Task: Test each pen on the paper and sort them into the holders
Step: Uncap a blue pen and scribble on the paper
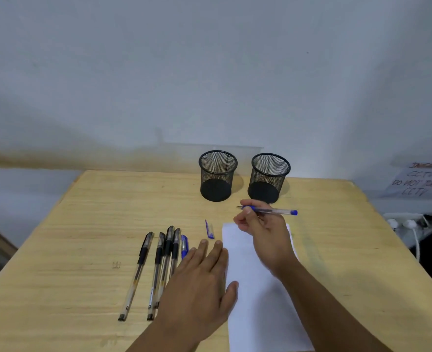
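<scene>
On the wooden table (82,224), four black pens (156,265) lie side by side at the left, caps pointing away from the person. A capped blue pen (184,246) lies just beside them, partly hidden by the left hand (199,283), which rests flat with straight fingers, its thumb on the left edge of the white paper (258,301). A loose blue cap (209,229) lies just left of the paper's far corner. Behind stand two black mesh holders (218,175), side by side. The right hand (263,232) pinches an uncapped blue pen (273,211), held level above the paper's far end, tip pointing left. Far right, a handwritten sign (420,181) leans on the wall.
</scene>
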